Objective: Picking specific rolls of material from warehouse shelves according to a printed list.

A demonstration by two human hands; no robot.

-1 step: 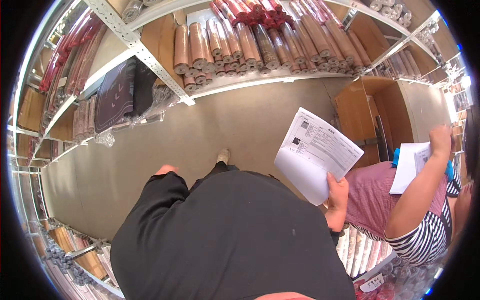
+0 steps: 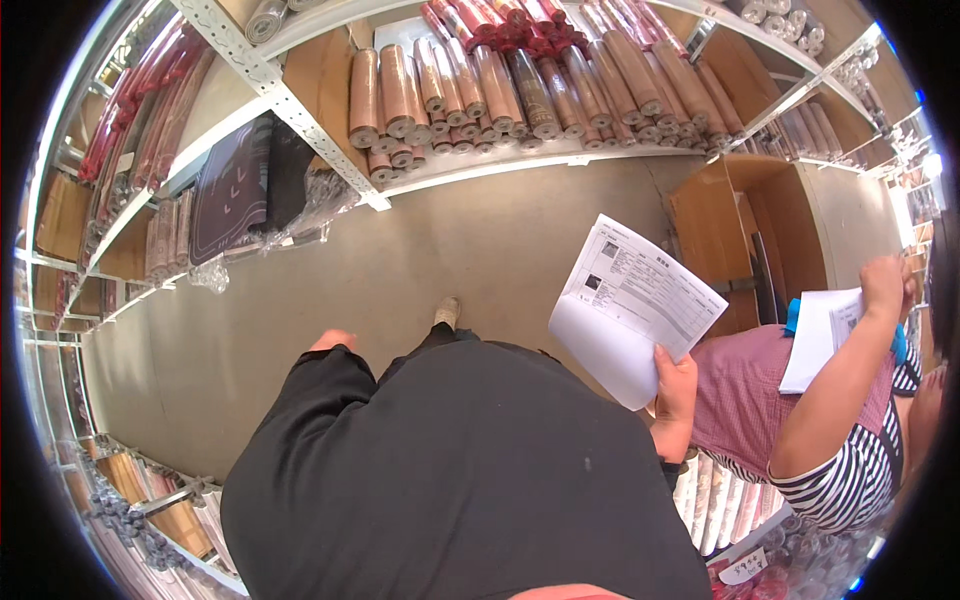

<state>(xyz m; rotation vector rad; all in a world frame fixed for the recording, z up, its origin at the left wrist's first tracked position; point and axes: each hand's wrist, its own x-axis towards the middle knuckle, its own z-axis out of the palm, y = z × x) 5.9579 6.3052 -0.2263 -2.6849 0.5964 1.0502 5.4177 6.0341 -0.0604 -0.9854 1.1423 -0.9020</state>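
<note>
In my right hand is a stack of printed sheets, pinched at its lower right edge with the thumb on top. The upper sheets show a printed table with two small pictures, and a blank white page curls below them. My left hand hangs low beyond the black sleeve, apart from the papers. Only a small part of it shows, and its fingers are hidden. Close on my right, a co-worker in a checked apron has white papers against the body, behind a bent forearm.
Ahead, a white metal shelf bears many plastic-wrapped rolls. An opened cardboard box stands at the right. Dark flat mats lean on the left rack. Grey floor runs between, and more rolls lie behind at lower right.
The co-worker's raised hand and papers have shifted very slightly. My hands and my sheets stay where they were.
</note>
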